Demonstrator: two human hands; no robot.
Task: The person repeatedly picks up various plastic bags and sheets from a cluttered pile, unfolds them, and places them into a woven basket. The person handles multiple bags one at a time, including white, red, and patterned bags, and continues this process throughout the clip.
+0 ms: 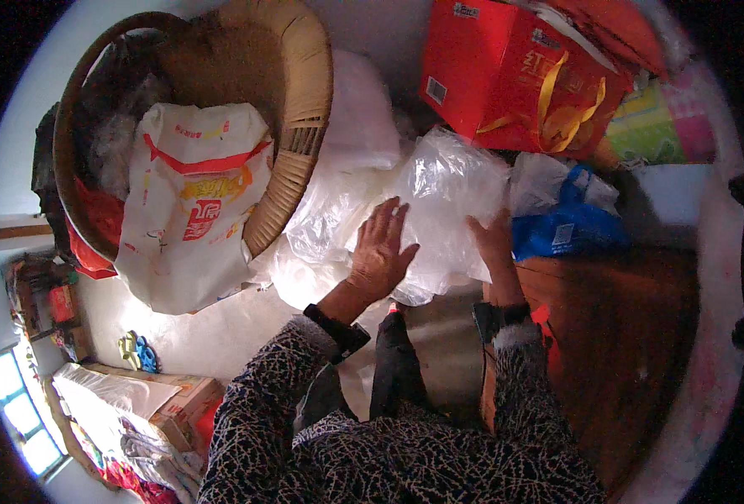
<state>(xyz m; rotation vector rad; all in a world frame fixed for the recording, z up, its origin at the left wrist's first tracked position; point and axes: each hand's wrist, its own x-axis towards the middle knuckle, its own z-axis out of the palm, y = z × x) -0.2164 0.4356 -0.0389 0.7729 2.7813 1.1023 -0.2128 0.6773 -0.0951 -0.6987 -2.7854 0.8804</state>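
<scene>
Several clear plastic bags (447, 183) lie bundled in front of me. My left hand (381, 249) is spread flat over their near left part, its fingers apart and nothing held. At the right side of the bundle is my right hand (494, 239); its thumb points left against the plastic, and its other fingers are partly hidden, so whether it grips the plastic does not show. Left of the bundle, a white printed sack (195, 214) hangs over the seat of a round woven chair (290, 138). A blue bag (564, 223) sits right beside my right hand.
Behind the bags stands a red gift box with yellow ribbons (517, 75). A brown wooden cabinet top (605, 327) lies close on my right. At the lower left are a cardboard box (186, 403), folded cloths (157, 453) and a pair of blue sandals (146, 354) on the floor.
</scene>
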